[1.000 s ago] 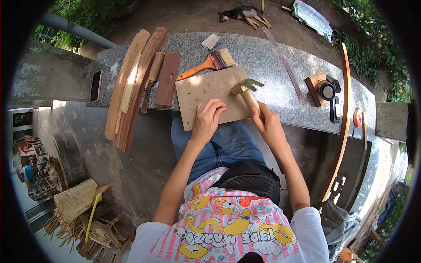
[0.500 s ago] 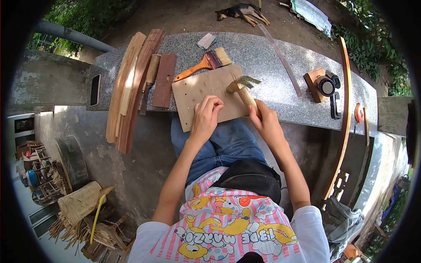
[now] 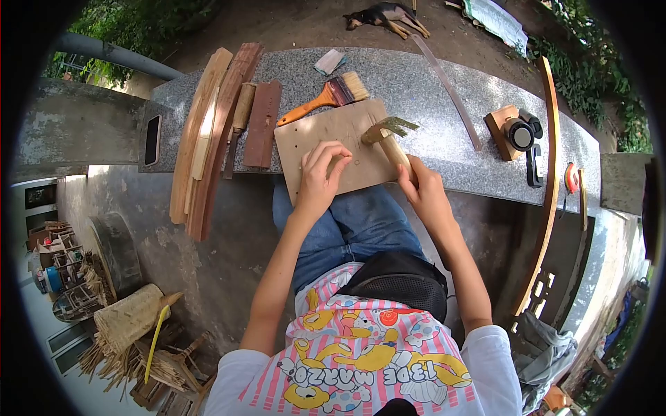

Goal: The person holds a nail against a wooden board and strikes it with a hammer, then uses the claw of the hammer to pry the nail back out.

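A thin wooden board (image 3: 333,139) with small dark holes along its left side lies partly on the granite bench and partly over my lap. Over its lower middle is my left hand (image 3: 322,173), its fingers curled and thumb raised, with a gap between thumb and fingers and nothing visible in it. My right hand (image 3: 423,184) is wrapped round the wooden handle of a claw hammer (image 3: 392,145), whose metal head rests at the board's upper right. An orange-handled paintbrush (image 3: 322,99) lies just behind the board.
Wooden strips (image 3: 215,139), a chisel (image 3: 241,118) and a reddish block (image 3: 262,125) lie left of the board, beyond them a phone (image 3: 152,140). On the right are a clear ruler (image 3: 451,93), a wooden block (image 3: 501,132) with black items, a long curved strip (image 3: 553,139) and a red tape measure (image 3: 571,178).
My left hand has opened slightly, its thumb and fingers now farther apart. My right hand and the hammer have shifted only a little.
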